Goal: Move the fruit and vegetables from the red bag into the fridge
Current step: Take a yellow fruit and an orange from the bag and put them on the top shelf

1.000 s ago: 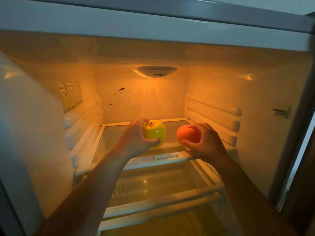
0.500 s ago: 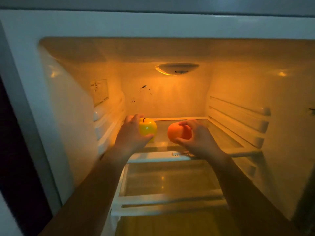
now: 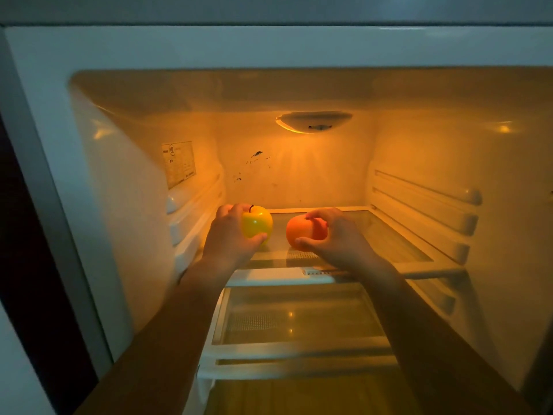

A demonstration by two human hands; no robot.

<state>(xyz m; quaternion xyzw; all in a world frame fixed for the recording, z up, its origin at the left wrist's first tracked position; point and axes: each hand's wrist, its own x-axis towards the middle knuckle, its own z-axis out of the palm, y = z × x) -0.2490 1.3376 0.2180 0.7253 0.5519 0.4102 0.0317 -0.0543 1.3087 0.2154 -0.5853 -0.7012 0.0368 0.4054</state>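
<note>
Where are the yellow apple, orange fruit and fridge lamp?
round yellow apple [image 3: 258, 224]: head view, front skin.
round orange fruit [image 3: 300, 230]: head view, left side.
oval fridge lamp [image 3: 314, 122]: head view, cover centre.

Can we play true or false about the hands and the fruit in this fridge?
1. The left hand holds a yellow apple. True.
2. The right hand holds a green pear. False: it holds an orange fruit.
3. The two fruits touch each other. False: there is a gap between them.
4. Both fruits are over the upper glass shelf. True.
5. The fridge lamp is dark. False: it glows orange.
</note>
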